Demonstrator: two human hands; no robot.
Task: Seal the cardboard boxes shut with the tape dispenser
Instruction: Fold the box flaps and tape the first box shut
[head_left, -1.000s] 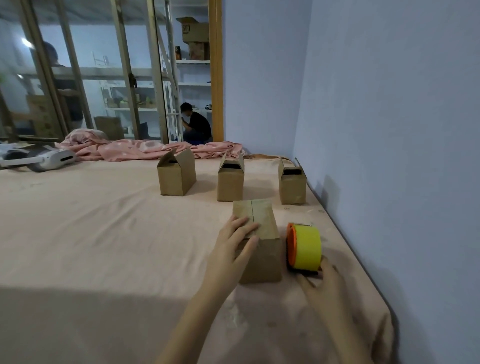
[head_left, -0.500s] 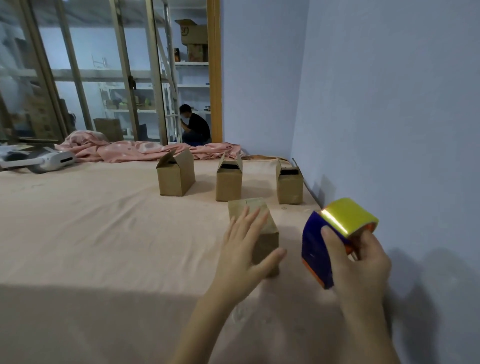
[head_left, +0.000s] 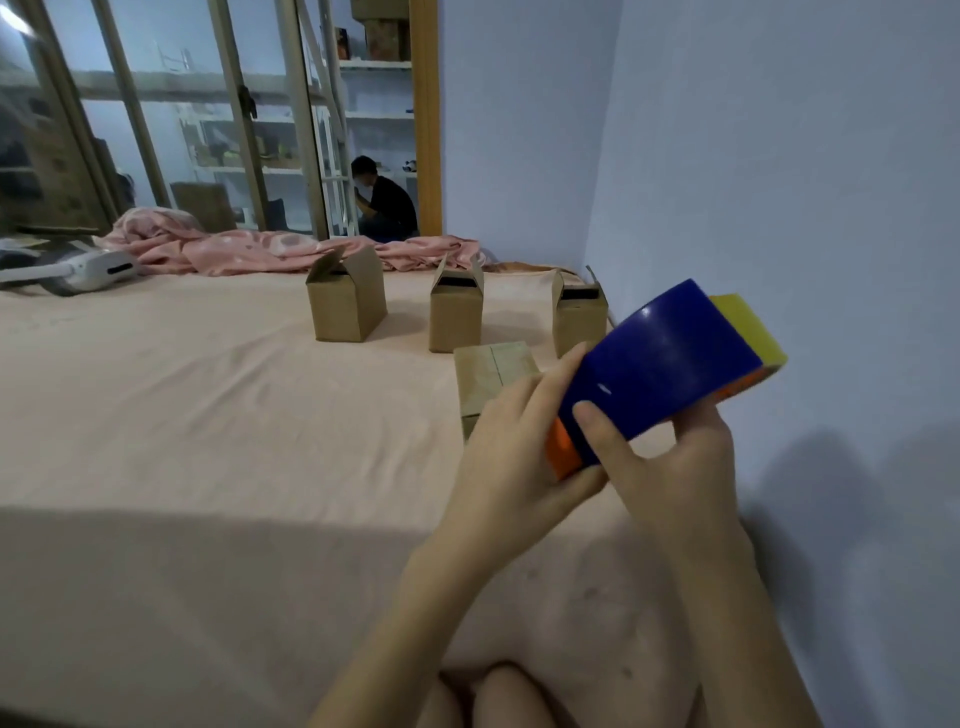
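Right hand (head_left: 670, 467): fingers curled round the dispenser (head_left: 660, 374) from below, thumb pressed flat on its blue cover. Firm hold. Left hand (head_left: 514, 441): fingers on the dispenser's lower orange end, thumb beneath it; it pinches that end, apparently feeling for the tape's free end, though the tape end itself cannot be made out. The dispenser is held in the air at right of centre, tilted, its yellow roll uppermost toward the wall (head_left: 779, 156).

Directly behind the left hand, partly hidden by it, stands the near box (head_left: 493, 374). Its top flaps are folded flat and meet along a centre seam. No tape is visible on that seam.

Further up the frame, three boxes stand in a row on the bed (head_left: 208, 415): left box (head_left: 345, 306), middle box (head_left: 456, 312), right box (head_left: 579, 317). All three have flaps standing open.

Beyond them, a pink blanket (head_left: 249, 247) lies bunched along the bed's far edge; a white device (head_left: 88, 267) rests at upper left.

Assessment: no box is sealed. The near box is closed and ready for taping; the other three need both folding and taping. Work is at its start.
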